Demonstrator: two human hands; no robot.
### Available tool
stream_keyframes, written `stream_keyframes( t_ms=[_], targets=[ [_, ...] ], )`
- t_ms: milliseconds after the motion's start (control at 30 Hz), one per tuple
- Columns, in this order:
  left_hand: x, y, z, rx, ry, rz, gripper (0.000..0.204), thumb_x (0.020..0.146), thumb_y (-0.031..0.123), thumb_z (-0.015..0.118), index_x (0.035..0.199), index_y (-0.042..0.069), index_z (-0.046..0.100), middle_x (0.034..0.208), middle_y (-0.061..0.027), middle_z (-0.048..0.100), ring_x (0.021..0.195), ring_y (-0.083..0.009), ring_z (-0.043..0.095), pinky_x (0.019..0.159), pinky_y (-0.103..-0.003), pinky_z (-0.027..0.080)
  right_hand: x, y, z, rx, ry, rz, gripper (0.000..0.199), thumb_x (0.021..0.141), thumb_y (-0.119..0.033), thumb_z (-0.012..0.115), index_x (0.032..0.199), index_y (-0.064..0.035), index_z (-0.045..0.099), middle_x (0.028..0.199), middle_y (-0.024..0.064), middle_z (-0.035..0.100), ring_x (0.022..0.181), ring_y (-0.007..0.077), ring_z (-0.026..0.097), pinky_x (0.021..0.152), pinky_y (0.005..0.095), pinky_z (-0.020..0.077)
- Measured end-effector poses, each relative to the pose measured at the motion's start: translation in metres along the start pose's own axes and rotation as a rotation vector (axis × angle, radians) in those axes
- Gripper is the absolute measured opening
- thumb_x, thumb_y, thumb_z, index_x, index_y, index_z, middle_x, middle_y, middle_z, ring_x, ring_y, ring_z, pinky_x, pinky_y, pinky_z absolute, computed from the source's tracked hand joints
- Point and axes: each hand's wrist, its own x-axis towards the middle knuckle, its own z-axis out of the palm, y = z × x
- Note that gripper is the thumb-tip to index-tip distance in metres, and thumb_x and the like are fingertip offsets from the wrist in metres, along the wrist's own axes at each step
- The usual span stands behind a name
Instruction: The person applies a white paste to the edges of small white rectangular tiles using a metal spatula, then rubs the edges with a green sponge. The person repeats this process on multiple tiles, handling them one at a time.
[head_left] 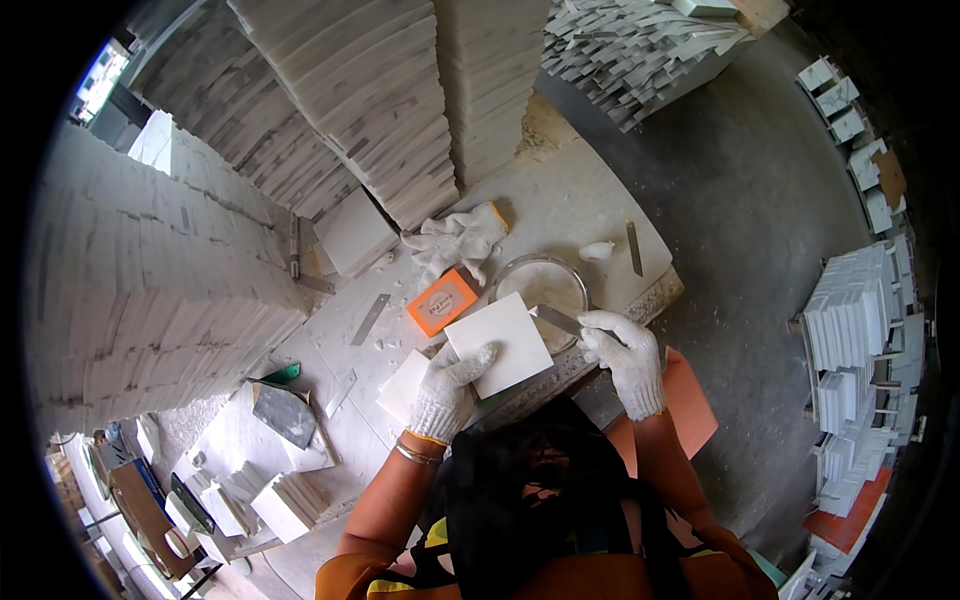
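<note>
My left hand (pixel 446 392), in a white knit glove, grips a square white tile (pixel 503 346) by its near left edge, thumb on top. My right hand (pixel 626 362), gloved alike, pinches a flat metal scraper blade (pixel 560 320). A dab of white shows at the blade's tip, which is at the tile's far right corner; whether they touch I cannot tell. Just beyond the tile stands a round metal bowl (pixel 584 290) with white paste or powder in it. Another white tile (pixel 402 385) lies beside my left hand, partly covered by it.
An orange box (pixel 441 302) and a pair of white gloves (pixel 458 238) lie on the worktable (pixel 620 200). Loose metal strips (pixel 371 319) (pixel 634 248) rest nearby, with a crumpled white lump (pixel 597 251). Tall tile stacks (pixel 350 100) rise behind and left; more tiles (pixel 850 300) line the floor at right.
</note>
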Motion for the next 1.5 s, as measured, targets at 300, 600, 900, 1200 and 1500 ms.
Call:
stream_keyframes(
  t_ms=[300, 600, 900, 1200, 1500],
  targets=[
    [-0.008, -0.012, 0.012, 0.252, 0.087, 0.087, 0.037, 0.095, 0.006, 0.07, 0.13, -0.003, 0.061, 0.114, -0.0045, 0.071, 0.097, -0.011, 0.065, 0.086, -0.025, 0.051, 0.004, 0.008, -0.005, 0.033, 0.04, 0.052, 0.03, 0.095, -0.019, 0.07, 0.12, -0.003, 0.072, 0.092, 0.0076, 0.074, 0.074, 0.0082, 0.065, 0.063, 0.0212, 0.0462],
    [-0.008, -0.012, 0.008, 0.161, 0.088, 0.145, 0.031, 0.095, 0.008, 0.071, 0.124, 0.0, 0.064, 0.102, -0.0013, 0.071, 0.08, -0.007, 0.061, 0.068, -0.022, 0.048, 0.004, 0.011, -0.004, 0.03, 0.046, 0.053, 0.034, 0.094, -0.023, 0.07, 0.122, -0.0041, 0.071, 0.095, 0.0063, 0.074, 0.075, 0.0093, 0.066, 0.063, 0.0223, 0.0464],
    [-0.009, -0.012, 0.008, 0.141, 0.064, 0.145, 0.031, 0.095, 0.008, 0.07, 0.124, -0.001, 0.064, 0.104, -0.0021, 0.071, 0.082, -0.0079, 0.063, 0.07, -0.022, 0.049, 0.003, 0.011, 0.0, 0.011, 0.047, 0.03, 0.033, 0.095, -0.023, 0.07, 0.122, -0.0042, 0.071, 0.096, 0.0056, 0.074, 0.074, 0.0088, 0.066, 0.063, 0.022, 0.0469],
    [-0.009, -0.009, 0.003, -0.004, 0.014, 0.149, 0.033, 0.096, 0.006, 0.069, 0.127, -0.001, 0.063, 0.113, -0.0066, 0.072, 0.098, -0.0149, 0.068, 0.085, -0.028, 0.054, 0.002, 0.004, 0.005, 0.029, 0.043, 0.028, 0.033, 0.095, -0.022, 0.069, 0.122, -0.0039, 0.071, 0.097, 0.0052, 0.074, 0.074, 0.009, 0.066, 0.064, 0.0222, 0.0469],
    [-0.01, -0.006, 0.004, -0.041, 0.028, 0.14, 0.035, 0.094, 0.003, 0.069, 0.128, -0.003, 0.062, 0.117, -0.0094, 0.071, 0.105, -0.0187, 0.068, 0.093, -0.032, 0.055, 0.003, -0.007, 0.013, 0.031, 0.052, 0.022, 0.032, 0.093, -0.018, 0.069, 0.12, -0.0011, 0.071, 0.092, 0.0086, 0.074, 0.071, 0.012, 0.066, 0.064, 0.025, 0.0483]
  ],
)
